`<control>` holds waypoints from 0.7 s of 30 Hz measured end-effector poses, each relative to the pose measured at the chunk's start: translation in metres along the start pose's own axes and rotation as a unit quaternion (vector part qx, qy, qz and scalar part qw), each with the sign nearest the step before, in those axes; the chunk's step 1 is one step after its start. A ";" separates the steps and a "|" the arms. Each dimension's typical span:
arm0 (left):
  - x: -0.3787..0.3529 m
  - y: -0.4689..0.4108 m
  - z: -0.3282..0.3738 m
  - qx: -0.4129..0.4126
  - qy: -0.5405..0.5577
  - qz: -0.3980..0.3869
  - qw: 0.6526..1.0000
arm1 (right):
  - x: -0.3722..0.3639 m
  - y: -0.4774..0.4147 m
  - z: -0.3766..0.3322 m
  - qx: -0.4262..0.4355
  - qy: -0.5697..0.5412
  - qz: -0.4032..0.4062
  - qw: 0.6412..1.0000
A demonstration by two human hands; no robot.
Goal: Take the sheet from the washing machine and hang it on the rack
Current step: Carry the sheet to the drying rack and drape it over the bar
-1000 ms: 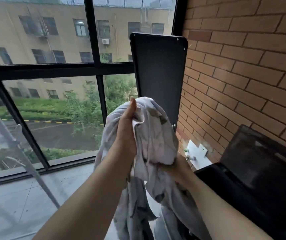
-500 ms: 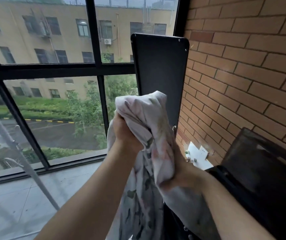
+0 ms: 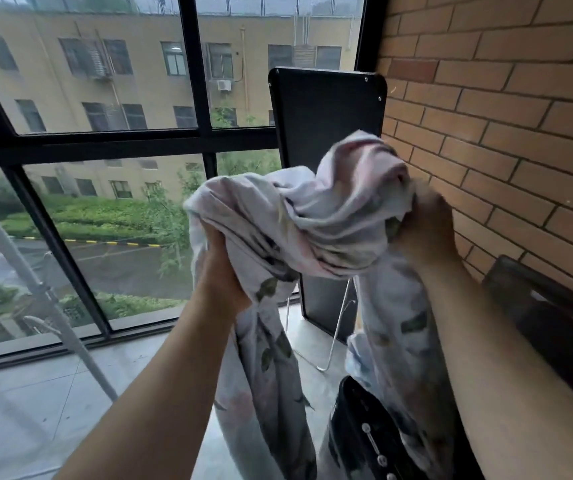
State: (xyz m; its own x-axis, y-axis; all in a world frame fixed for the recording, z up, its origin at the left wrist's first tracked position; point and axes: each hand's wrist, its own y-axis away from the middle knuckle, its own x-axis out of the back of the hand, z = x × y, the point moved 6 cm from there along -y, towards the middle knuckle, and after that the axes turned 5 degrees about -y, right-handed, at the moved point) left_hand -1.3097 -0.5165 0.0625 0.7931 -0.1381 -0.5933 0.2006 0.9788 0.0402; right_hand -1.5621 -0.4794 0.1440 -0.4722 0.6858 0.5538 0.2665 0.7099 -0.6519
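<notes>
A white sheet (image 3: 316, 216) with a faint leaf and flower print is bunched up at chest height between my two hands. My left hand (image 3: 224, 271) grips its left part from below. My right hand (image 3: 423, 226) grips its right part close to the brick wall. Two long ends of the sheet hang down, the right one toward the black washing machine (image 3: 368, 434) at the bottom. The machine's lid (image 3: 555, 317) stands raised at the right. A slanted metal pole of the rack (image 3: 35, 282) shows at the left.
A black board (image 3: 326, 109) leans upright against the brick wall (image 3: 503, 116), with thin metal legs (image 3: 337, 341) beside it. A large black-framed window (image 3: 105, 143) fills the left and back. Pale floor tiles (image 3: 35, 410) lie under the window.
My hands have moved apart, spreading the bunched sheet sideways. The right hand rose and went right toward the wall; the left hand went slightly left.
</notes>
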 end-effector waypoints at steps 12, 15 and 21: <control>-0.025 0.011 0.057 -0.104 0.148 -0.132 0.975 | -0.061 0.057 -0.078 0.046 -0.134 -0.270 0.952; -0.025 0.021 0.086 -0.155 0.111 -0.089 0.978 | -0.095 0.078 -0.046 -0.059 -0.188 -0.383 0.902; -0.011 0.036 0.097 -0.179 0.122 -0.034 0.976 | -0.141 0.088 -0.025 -0.051 -0.074 -0.435 0.896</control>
State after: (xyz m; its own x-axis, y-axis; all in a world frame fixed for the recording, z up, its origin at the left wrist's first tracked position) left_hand -1.2552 -0.4945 0.1487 0.6149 -0.2082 -0.7607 -0.0003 0.9644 -0.2643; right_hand -1.4510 -0.5096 0.0219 -0.6426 -0.1569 0.7500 -0.1842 0.9817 0.0475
